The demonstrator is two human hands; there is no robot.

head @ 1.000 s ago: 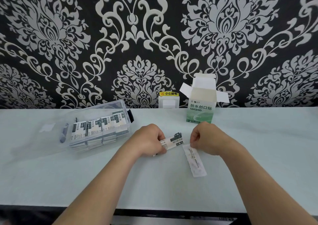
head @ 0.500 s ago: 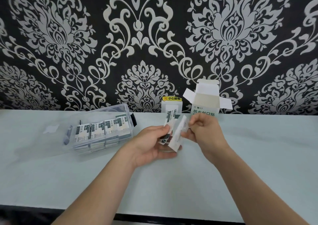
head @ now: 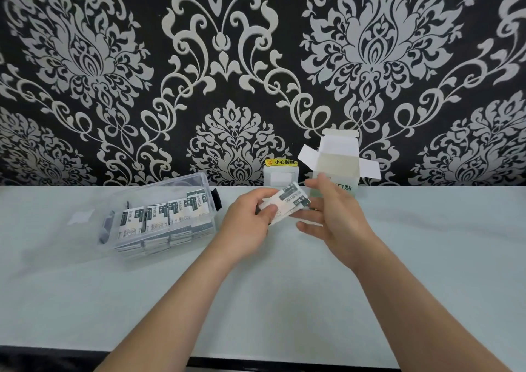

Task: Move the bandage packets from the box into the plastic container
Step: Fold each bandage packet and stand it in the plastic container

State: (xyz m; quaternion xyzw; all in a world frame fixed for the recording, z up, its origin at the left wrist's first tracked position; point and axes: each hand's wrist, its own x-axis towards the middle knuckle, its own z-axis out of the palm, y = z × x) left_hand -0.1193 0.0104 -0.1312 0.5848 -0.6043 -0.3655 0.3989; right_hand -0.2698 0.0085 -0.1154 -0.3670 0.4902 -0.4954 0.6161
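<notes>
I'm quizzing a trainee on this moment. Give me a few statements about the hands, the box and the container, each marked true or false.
1. The left hand holds bandage packets above the table. True.
2. The box has its top flaps closed. False: the flaps stand open.
3. The plastic container already has stacked packets in it. True.
4. The box stands left of the plastic container. False: it stands to the container's right, by the wall.
5. The right hand grips the box. False: it is open, beside the held packets and in front of the box.
</notes>
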